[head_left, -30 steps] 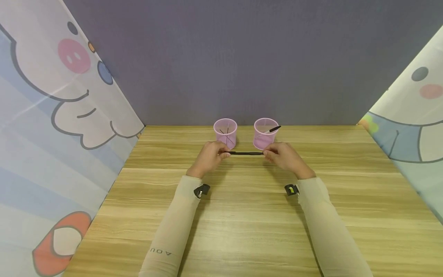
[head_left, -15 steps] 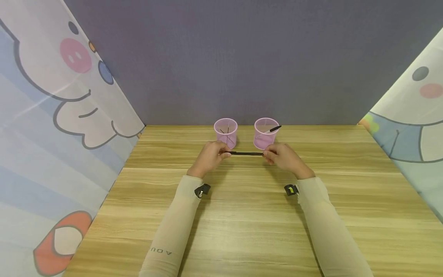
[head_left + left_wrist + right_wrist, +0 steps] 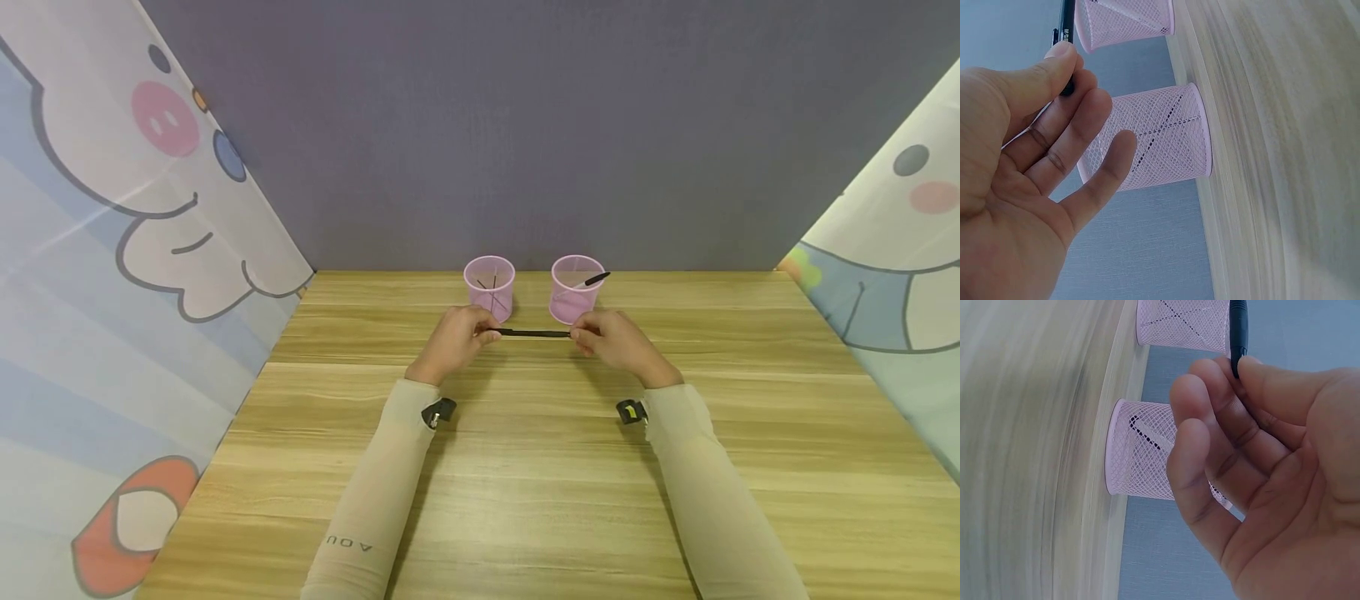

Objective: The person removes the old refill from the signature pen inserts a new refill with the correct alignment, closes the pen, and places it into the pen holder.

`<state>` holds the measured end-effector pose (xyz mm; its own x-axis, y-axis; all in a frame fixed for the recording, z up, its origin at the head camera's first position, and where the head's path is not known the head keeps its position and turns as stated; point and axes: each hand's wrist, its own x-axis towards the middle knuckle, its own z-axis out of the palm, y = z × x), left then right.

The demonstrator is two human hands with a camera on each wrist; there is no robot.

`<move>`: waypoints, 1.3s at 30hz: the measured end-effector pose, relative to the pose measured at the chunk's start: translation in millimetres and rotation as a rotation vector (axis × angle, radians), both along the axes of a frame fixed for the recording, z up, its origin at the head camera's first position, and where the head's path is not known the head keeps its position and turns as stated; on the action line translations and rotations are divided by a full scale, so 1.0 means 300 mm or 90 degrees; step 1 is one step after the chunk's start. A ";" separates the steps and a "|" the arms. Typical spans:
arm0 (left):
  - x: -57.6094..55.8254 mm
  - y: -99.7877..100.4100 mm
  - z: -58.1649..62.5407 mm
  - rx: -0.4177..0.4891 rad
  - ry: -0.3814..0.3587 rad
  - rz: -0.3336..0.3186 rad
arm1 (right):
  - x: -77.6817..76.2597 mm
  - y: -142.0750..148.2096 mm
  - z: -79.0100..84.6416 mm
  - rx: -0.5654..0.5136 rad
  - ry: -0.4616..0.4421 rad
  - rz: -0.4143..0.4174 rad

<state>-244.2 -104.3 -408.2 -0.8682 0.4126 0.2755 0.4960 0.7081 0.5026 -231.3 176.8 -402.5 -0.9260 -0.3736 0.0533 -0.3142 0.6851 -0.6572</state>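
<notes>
A slim black pen [image 3: 534, 333] is held level above the table, just in front of two pink mesh cups. My left hand [image 3: 456, 342] pinches its clip end between thumb and forefinger. At the other end, my right hand [image 3: 618, 342] pinches the tapered tip the same way. The remaining fingers of both hands are loosely bent in the wrist views. Behind my left hand stands the left mesh cup [image 3: 505, 307], with two thin dark sticks crossing inside. The right mesh cup [image 3: 562, 308] holds a pale pen with a black end [image 3: 597, 279] leaning past its rim.
The wooden table [image 3: 540, 467] extends toward me and to both sides. A grey wall panel [image 3: 547, 150] rises right behind the cups. Cartoon-printed curtains flank the table, one curtain [image 3: 150, 350] on the left and another curtain [image 3: 885, 292] on the right.
</notes>
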 end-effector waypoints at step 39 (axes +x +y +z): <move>-0.002 -0.007 -0.006 -0.001 0.007 -0.011 | 0.001 -0.006 -0.004 -0.002 0.012 0.001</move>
<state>-244.9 -106.5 -410.1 -0.8576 0.4286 0.2842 0.5141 0.6997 0.4962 -230.9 175.0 -403.8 -0.9244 -0.3747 0.0717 -0.3275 0.6830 -0.6528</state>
